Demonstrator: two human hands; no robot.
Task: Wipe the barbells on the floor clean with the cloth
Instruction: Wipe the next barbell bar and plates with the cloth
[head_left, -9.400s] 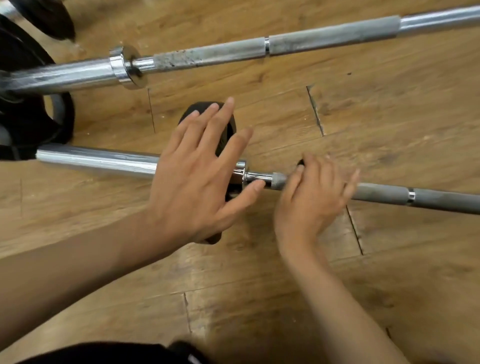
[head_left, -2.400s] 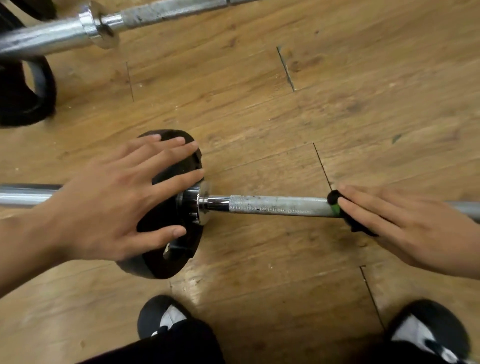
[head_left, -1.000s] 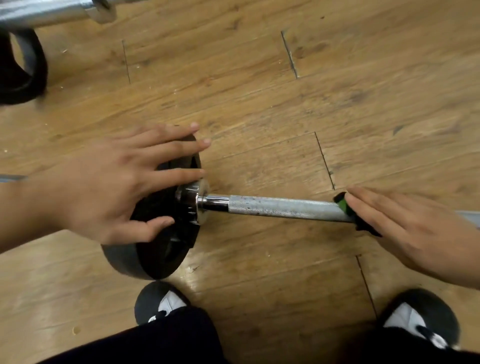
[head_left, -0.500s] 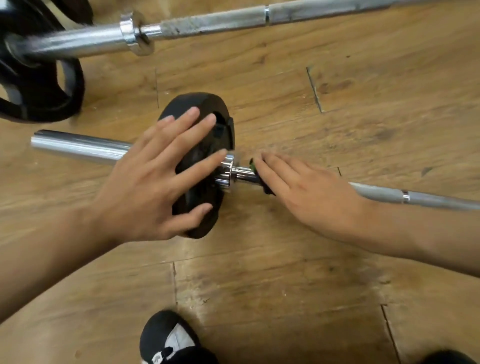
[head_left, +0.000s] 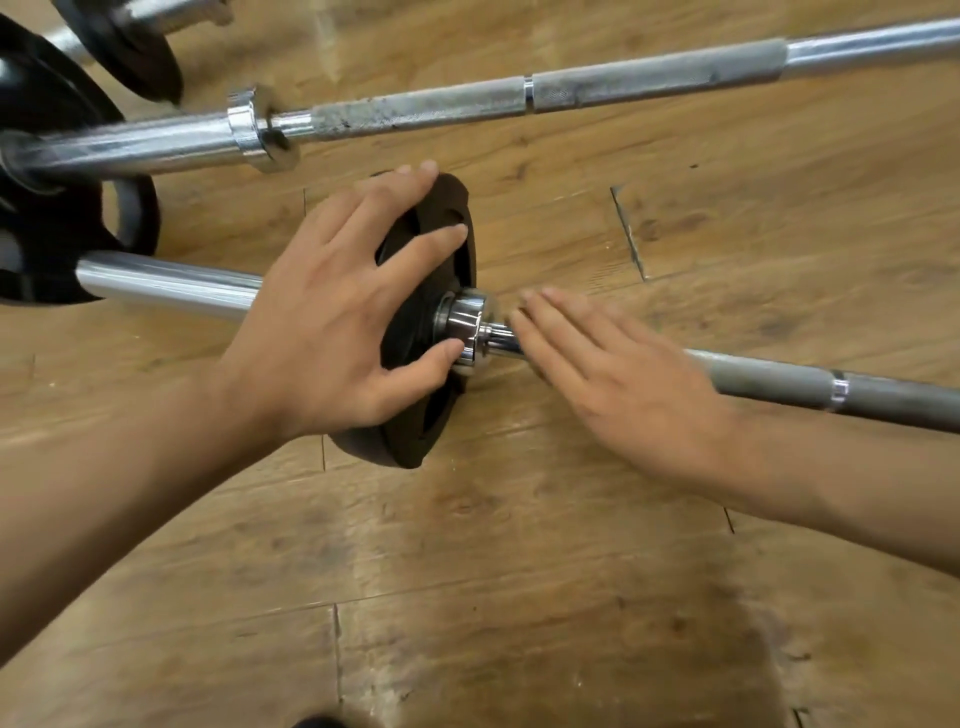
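Left hand (head_left: 322, 332) splayed, bracing weight plate (head_left: 452, 205) — right hand (head_left: 623, 384) flat, wiping barbell (head_left: 779, 376) 3 o'clock of collar (head_left: 465, 327); next — long outward stroke.

The plate (head_left: 452, 218) is matte black, its collar (head_left: 465, 325) mirror chrome. Right of the plate the near barbell (head_left: 779, 382) is dull knurled grey; beyond the plate the far barbell (head_left: 623, 88) is silver, dark-flecked. The floor (head_left: 519, 571) beneath is warm brown woodgrain, dark-seamed.
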